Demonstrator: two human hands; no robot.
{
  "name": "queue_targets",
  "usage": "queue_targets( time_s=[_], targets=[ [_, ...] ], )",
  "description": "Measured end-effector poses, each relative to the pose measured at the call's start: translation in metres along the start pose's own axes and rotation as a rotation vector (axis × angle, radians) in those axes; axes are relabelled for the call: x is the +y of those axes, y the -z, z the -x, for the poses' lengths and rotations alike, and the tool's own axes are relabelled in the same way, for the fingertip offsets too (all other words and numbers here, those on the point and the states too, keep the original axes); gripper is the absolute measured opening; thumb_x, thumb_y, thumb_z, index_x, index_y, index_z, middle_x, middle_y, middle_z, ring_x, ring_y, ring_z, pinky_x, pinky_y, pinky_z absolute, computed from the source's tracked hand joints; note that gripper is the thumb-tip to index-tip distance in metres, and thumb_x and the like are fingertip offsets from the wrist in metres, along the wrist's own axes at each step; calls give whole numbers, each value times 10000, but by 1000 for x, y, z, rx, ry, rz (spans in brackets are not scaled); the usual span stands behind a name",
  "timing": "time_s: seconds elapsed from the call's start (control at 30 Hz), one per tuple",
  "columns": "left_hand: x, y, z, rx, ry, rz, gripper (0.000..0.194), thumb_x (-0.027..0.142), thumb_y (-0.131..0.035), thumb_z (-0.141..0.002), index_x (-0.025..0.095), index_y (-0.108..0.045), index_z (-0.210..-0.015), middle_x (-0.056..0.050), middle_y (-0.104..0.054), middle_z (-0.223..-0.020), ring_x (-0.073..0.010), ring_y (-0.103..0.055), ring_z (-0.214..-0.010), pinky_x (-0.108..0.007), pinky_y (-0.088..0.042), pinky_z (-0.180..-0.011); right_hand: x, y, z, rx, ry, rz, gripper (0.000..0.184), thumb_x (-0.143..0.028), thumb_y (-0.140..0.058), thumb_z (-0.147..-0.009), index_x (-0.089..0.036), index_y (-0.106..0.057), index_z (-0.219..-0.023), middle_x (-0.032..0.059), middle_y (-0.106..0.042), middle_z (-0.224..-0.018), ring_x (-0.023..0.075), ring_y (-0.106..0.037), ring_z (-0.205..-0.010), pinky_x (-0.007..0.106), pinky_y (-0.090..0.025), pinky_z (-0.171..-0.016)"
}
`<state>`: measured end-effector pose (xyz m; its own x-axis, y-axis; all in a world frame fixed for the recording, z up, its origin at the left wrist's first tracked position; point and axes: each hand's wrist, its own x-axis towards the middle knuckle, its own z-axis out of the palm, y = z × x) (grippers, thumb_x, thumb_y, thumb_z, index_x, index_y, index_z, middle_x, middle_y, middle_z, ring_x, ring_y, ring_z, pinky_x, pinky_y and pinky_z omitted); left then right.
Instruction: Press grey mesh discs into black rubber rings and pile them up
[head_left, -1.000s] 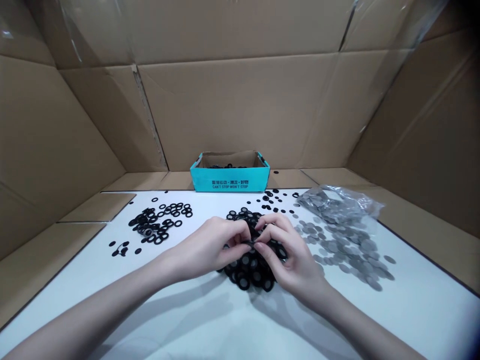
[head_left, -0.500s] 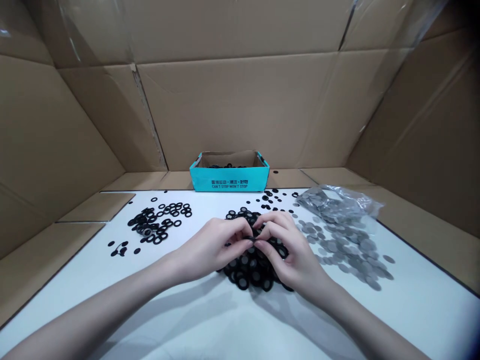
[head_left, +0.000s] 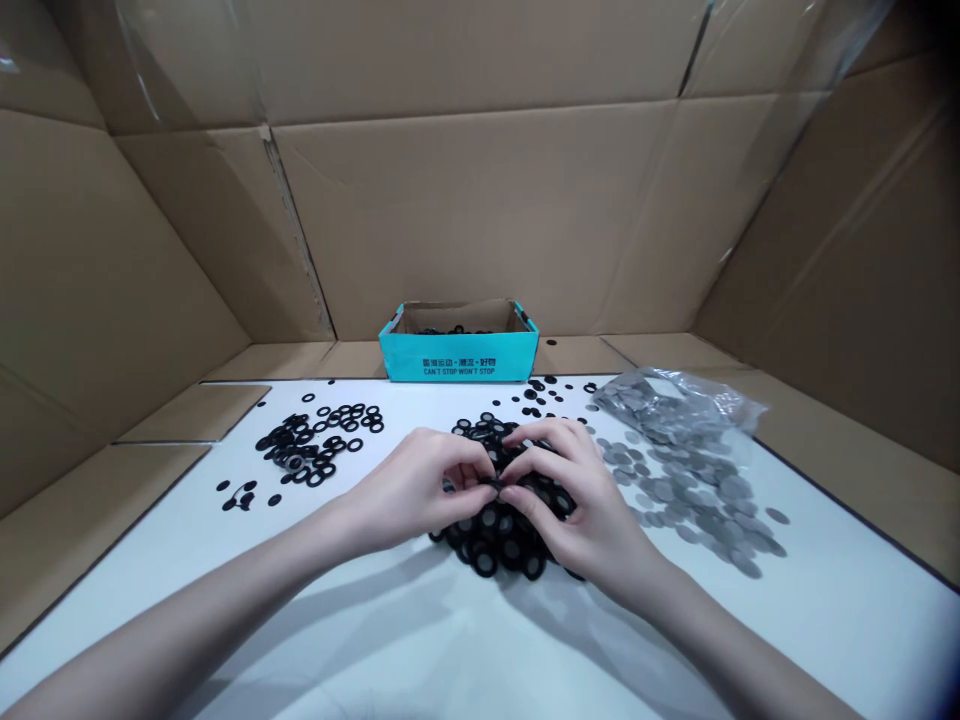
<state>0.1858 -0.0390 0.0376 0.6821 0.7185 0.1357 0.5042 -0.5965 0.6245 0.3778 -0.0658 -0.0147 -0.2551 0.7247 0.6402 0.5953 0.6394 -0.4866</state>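
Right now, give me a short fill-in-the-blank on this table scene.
Grey metal discs lie by a clear plastic ____ on the right.
The left hand and right hand meet over black-rimmed discs, with loose black rings to their ____.
The teal box reads CAN'T STOP WON'T ____.

Answers: bag; left; STOP.

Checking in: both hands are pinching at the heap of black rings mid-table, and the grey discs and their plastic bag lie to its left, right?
No: the head view shows the grey discs and plastic bag right of the heap of black rings, not left. The rest stands: the left hand and right hand are pinching at it.
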Motion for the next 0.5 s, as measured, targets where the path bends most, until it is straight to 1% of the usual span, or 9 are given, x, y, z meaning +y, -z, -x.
queue_targets(
  time_s=[0.1, 0.2, 0.33, 0.43, 0.5],
  targets=[
    [1, -2, -1, 31, -20, 10, 115, 206, -537, -878, 157, -625, -823, -2, -655, -743, -114, -591, -671, -188, -426, -607, 1, 0, 0, -1, -4, 26, 110, -167, -569, -876, -230, -572, -786, 75, -620, -1055, 280, -508, -1047, 515, -379, -887],
    [2, -3, 0, 24, -25, 38, 117, 205, -500, -908, 163, -588, -843, 10, -637, -724, -104, -569, -642, -186, -412, -587, 0, 1, -1, -18, -31, -57, 142, -166, -539, -893, -220, -532, -762, 73, -610, -1037, 262, -515, -1040, 489, -402, -880],
    [3, 0, 1, -10, -36, 9, 88, 181, -524, -891, 160, -565, -815, 25, -606, -699, -94, -544, -624, -180, -400, -579, -5, 2, -1, -17, -30, -180, 158, -164, -505, -902, -215, -503, -753, 75, -575, -1005, 234, -533, -1004, 435, -444, -853],
    [2, 3, 1, -42, -50, -21, 84, 167, -539, -874, 159, -570, -796, 33, -585, -682, -88, -517, -609, -176, -384, -566, -7, 1, 0, 7, -21, -177, 157, -157, -512, -890, -217, -502, -746, 74, -573, -994, 234, -536, -995, 425, -450, -843],
    [0, 3, 1, -53, -48, -2, 76, 165, -545, -866, 156, -586, -803, 36, -578, -665, -85, -509, -594, -171, -380, -553, -6, 0, 1, 10, -15, -137, 152, -163, -531, -882, -221, -521, -742, 72, -586, -997, 246, -533, -1008, 442, -439, -853]
  ],
)
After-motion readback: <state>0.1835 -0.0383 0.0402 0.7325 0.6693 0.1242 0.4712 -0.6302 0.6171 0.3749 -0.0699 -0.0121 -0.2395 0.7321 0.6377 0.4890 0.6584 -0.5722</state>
